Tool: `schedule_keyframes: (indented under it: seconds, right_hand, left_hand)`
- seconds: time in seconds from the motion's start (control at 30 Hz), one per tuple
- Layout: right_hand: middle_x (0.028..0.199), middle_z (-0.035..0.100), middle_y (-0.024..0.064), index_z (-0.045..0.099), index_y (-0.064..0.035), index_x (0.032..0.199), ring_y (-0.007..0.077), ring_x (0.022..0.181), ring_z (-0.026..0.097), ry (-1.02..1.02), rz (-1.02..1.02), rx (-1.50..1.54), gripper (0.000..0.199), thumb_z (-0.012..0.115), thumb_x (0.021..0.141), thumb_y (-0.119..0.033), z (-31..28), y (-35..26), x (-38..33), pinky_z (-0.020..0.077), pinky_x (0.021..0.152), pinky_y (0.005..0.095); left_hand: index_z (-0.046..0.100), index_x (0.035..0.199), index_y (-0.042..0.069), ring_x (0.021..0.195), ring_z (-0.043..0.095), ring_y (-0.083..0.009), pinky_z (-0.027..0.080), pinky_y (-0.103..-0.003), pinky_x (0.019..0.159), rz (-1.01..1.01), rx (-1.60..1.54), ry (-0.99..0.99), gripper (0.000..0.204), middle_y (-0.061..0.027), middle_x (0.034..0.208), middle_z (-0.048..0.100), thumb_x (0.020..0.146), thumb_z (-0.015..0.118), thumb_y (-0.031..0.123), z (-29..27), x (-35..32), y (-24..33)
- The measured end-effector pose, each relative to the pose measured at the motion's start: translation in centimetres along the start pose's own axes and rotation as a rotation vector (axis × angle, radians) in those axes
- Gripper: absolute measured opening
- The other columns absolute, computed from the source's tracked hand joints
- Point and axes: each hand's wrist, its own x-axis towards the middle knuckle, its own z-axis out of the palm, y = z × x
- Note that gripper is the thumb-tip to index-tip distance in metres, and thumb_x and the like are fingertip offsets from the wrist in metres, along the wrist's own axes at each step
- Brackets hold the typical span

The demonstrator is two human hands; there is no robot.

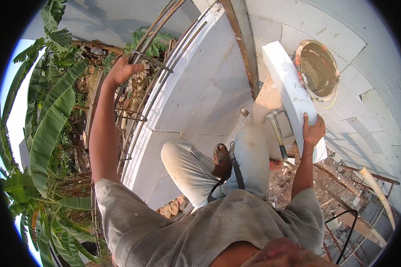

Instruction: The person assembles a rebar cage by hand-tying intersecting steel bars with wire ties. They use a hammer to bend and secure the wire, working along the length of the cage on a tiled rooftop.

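My left hand [124,71] is closed around the steel rebar [152,38] that rises beside the wall's end. My right hand [314,130] grips the near part of a long white lightweight concrete block [289,91], its thumb on the top face and its fingers over the side. The block stands tilted next to a bucket of grey mortar [318,71]. Left of the block, a hammer [277,133] lies on a brown board [263,100], near my bent knee.
A white block wall [187,84] stands ahead, with an upright timber [243,44] against it. Another block wall [356,93] curves along the right. Planks [338,178] and rubble lie below at the right. Banana plants [53,120] grow on the left.
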Motion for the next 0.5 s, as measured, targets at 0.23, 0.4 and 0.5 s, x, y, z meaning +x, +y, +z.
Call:
schedule_keyframes:
  seconds: [0.23, 0.4, 0.5]
  right_hand:
    - [0.112, 0.061, 0.0269, 0.055, 0.0069, 0.121, 0.0413, 0.107, 0.056, 0.119, -0.035, 0.097, 0.072, 0.067, 0.083, -0.053, -0.2, 0.3, -0.1, 0.0428, 0.093, 0.0488]
    - [0.114, 0.061, 0.028, 0.05, 0.0067, 0.127, 0.0418, 0.106, 0.058, 0.155, -0.086, 0.146, 0.074, 0.065, 0.084, -0.052, -0.6, -0.5, -0.4, 0.0434, 0.092, 0.0481]
    - [0.114, 0.061, 0.0271, 0.048, 0.0048, 0.131, 0.0417, 0.105, 0.058, 0.149, -0.108, 0.183, 0.075, 0.063, 0.085, -0.052, -1.0, -0.8, -0.5, 0.0436, 0.092, 0.048]
  left_hand:
    - [0.037, 0.137, -0.011, 0.13, 0.044, -0.0417, 0.039, -0.044, 0.108, 0.053, 0.27, 0.204, 0.12, -0.0352, 0.134, 0.046, 0.06, 0.077, 0.072, -0.3, -2.7, -0.4]
    - [0.047, 0.135, -0.002, 0.128, 0.048, -0.0361, 0.04, -0.046, 0.105, 0.123, 0.122, 0.417, 0.091, -0.0273, 0.131, 0.053, 0.075, 0.073, 0.061, -2.3, -12.5, -1.5]
    - [0.055, 0.126, -0.002, 0.115, 0.057, -0.0289, 0.046, -0.042, 0.097, 0.109, 0.048, 0.566, 0.07, -0.0212, 0.118, 0.061, 0.082, 0.072, 0.05, -1.8, -17.6, -2.3]
